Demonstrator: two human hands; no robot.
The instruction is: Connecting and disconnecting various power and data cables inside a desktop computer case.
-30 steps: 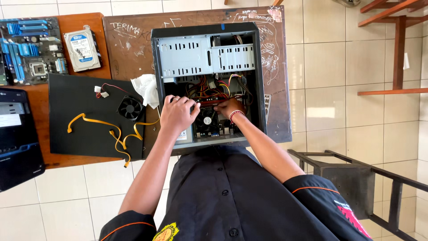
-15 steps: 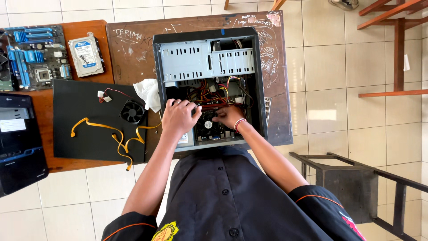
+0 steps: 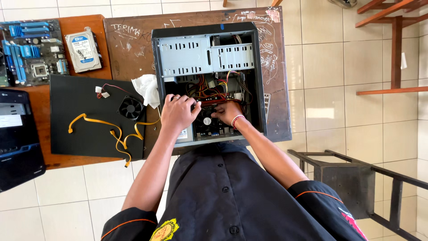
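An open computer case [image 3: 261,80] lies on its side on a scribbled brown table [image 3: 129,49]. Both my hands are inside it, over the motherboard and its round cooler fan [image 3: 206,121]. My left hand [image 3: 178,111] rests knuckles up by the case's left wall, fingers curled toward a tangle of coloured wires [image 3: 214,87]; its grip is hidden. My right hand [image 3: 227,111], with a bracelet on the wrist, pinches a red flat cable [image 3: 209,101] running between the hands. The grey drive bays [image 3: 205,56] fill the far end of the case.
Left of the case lie a white cloth [image 3: 146,88], a black panel [image 3: 89,120] with a small fan [image 3: 131,107] and yellow cables [image 3: 111,131], a hard drive [image 3: 83,51], a blue motherboard [image 3: 31,51] and a black device [image 3: 18,138]. A dark metal stool [image 3: 352,178] stands at right.
Both hands stay inside the case; the right hand has shifted slightly toward the left hand along the red cable. My head has moved a little, sliding the scene.
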